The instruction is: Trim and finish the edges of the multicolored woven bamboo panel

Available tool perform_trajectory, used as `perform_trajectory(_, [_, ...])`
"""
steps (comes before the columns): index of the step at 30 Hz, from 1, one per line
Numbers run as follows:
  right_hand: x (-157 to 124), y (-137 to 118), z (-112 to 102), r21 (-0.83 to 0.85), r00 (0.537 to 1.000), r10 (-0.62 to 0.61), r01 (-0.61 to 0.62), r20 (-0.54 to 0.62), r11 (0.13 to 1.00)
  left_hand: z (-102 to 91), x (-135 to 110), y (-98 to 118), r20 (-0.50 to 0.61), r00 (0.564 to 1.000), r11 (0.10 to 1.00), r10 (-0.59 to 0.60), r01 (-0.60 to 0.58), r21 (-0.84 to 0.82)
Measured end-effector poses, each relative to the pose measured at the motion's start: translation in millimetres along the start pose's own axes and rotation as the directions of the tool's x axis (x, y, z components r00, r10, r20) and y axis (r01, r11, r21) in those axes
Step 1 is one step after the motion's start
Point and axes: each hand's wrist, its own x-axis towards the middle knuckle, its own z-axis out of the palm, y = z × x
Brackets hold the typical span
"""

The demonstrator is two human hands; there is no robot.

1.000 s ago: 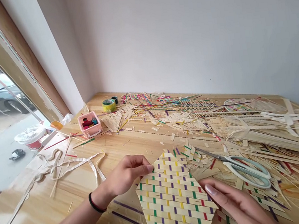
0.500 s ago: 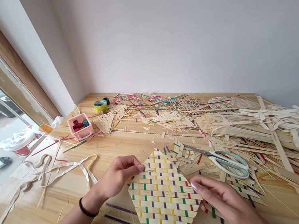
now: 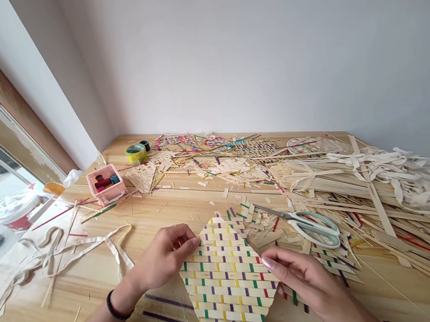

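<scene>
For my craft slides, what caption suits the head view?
Left hand and right hand pinch the side edges of a woven mat on a wooden table, scissors nearby.

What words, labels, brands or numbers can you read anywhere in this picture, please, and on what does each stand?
No text here can be read.
The tape roll has green and yellow print, too small to read.
The tub has a red band, too blurred to read.
The scissors show no mark.
The mat, held at its edges by the left hand and the right hand, bears only coloured strips.
</scene>
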Motion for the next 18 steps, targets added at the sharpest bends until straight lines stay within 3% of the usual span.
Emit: perform_trajectory(18, [0.2, 4.1, -0.8, 0.062, 1.0, -0.017, 0.017, 0.001, 0.998, -0.1, -0.8, 3.6, 0.017, 1.0, 0.996, 0.015, -0.017, 0.09])
